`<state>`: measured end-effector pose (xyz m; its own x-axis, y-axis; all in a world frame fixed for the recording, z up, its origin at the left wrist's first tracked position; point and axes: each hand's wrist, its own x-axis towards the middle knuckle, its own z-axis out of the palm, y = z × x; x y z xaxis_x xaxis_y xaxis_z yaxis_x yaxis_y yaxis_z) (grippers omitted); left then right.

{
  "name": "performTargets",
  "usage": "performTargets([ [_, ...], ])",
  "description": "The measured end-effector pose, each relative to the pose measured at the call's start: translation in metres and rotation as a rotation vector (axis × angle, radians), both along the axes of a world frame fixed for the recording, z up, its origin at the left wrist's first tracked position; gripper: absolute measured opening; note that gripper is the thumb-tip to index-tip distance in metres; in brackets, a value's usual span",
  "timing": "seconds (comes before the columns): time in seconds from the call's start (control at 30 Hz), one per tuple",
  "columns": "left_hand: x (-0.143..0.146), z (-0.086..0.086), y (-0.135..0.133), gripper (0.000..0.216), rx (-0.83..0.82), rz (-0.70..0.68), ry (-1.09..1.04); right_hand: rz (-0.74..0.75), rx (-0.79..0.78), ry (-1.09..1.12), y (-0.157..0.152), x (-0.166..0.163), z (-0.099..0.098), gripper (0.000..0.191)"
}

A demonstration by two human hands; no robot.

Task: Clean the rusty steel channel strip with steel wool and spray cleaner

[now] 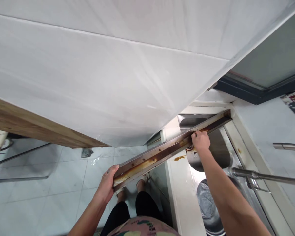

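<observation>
Long metal trough (162,152), stained with brown grease, held slantwise above the sink (222,152), near end toward 7 o'clock, far end toward 2 o'clock. Left hand (107,183) is clamped around the near end; right hand (200,141) grips the upper edge past mid-length. Strainer basket (206,200) sits in the sink at 5 o'clock and the faucet (260,177) at 4 o'clock. White worktop (180,190) lies between sink and tiled floor (64,183).
</observation>
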<state>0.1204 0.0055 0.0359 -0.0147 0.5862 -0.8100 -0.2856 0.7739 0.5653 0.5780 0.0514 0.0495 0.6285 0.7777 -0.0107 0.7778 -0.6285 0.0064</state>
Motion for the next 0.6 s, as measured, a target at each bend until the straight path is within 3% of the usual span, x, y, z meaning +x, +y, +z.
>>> performTargets([
  [0.2, 0.000, 0.003, 0.001, 0.035, -0.010, 0.014, -0.023, 0.380, 0.112, 0.024, -0.037, -0.097, -0.020, 0.022],
  [0.3, 0.000, 0.007, 0.001, 0.036, -0.017, 0.016, -0.049, 0.491, 0.203, 0.134, -0.048, -0.117, -0.028, 0.023],
  [0.4, 0.000, 0.008, 0.000, 0.037, -0.023, 0.004, -0.059, 0.476, 0.218, 0.141, -0.041, -0.095, -0.032, 0.017],
  [0.53, 0.000, 0.005, 0.000, 0.036, -0.006, -0.004, -0.040, 0.257, 0.228, 0.095, -0.017, -0.043, -0.031, 0.014],
  [0.6, 0.000, 0.003, 0.000, 0.036, 0.010, 0.003, -0.027, 0.194, 0.242, 0.111, -0.012, -0.038, -0.031, 0.017],
])
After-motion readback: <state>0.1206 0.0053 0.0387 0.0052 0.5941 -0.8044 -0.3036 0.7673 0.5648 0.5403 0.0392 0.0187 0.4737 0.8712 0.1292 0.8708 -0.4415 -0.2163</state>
